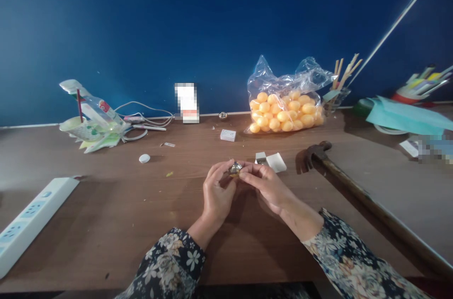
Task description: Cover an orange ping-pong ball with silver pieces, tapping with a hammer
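Both hands meet above the brown table (pixel 116 214) and pinch a small shiny, foil-like round object (pixel 235 168) between their fingertips. My left hand (pixel 217 193) grips it from the left, fingers curled. My right hand (pixel 267 186) grips it from the right, thumb and fingers closed. Just behind my right hand lie two small white boxes (pixel 276 162). Floral sleeves cover both forearms.
A clear bag of orange balls (pixel 285 112) stands at the back. A hammer (pixel 354 186) lies to the right. A white power strip (pixel 31 219) sits at the left edge, with crumpled bottles and cables (pixel 102 124) behind. A small white box (pixel 228 135) and white disc (pixel 144 158) lie mid-table.
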{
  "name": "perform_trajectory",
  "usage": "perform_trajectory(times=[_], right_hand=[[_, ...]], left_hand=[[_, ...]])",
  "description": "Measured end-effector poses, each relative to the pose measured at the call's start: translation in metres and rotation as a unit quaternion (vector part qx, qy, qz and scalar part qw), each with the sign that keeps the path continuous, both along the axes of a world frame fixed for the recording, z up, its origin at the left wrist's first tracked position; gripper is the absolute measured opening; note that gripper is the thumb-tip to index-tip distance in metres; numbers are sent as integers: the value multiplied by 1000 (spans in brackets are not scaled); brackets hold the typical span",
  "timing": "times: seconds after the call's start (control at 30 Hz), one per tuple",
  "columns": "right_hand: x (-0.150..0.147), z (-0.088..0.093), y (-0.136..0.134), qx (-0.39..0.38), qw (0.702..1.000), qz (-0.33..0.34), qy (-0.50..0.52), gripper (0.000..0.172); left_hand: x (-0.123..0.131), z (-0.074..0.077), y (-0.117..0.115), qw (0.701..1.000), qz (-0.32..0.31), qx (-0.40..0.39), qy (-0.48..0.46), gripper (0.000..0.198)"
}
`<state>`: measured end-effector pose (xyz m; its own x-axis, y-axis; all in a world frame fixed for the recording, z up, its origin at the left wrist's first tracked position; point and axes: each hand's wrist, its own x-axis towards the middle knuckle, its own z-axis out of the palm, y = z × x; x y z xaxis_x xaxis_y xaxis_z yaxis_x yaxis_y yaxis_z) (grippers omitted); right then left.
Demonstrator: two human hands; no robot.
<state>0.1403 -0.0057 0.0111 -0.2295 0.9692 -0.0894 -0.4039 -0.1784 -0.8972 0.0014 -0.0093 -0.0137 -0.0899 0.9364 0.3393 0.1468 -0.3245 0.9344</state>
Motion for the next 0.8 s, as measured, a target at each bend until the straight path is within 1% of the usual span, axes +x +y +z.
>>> perform_trajectory(times=[0.17, 0.3, 0.6, 0.8], right_hand=[[0, 0, 1, -14, 1000, 4, 23, 19], [-1, 0, 1, -17, 1000, 3, 22, 18], [0, -2, 1, -19, 1000, 4, 20, 17], [0, -1, 1, -8, 1000, 5, 11, 18]], left_hand=[[-1, -3, 2, 999, -3, -23, -24, 40], [-2, -5, 2, 999, -11, -26, -36, 39], [-1, -2, 1, 999, -9, -35, -40, 38], [-1, -5, 2, 999, -8, -29, -36, 39]])
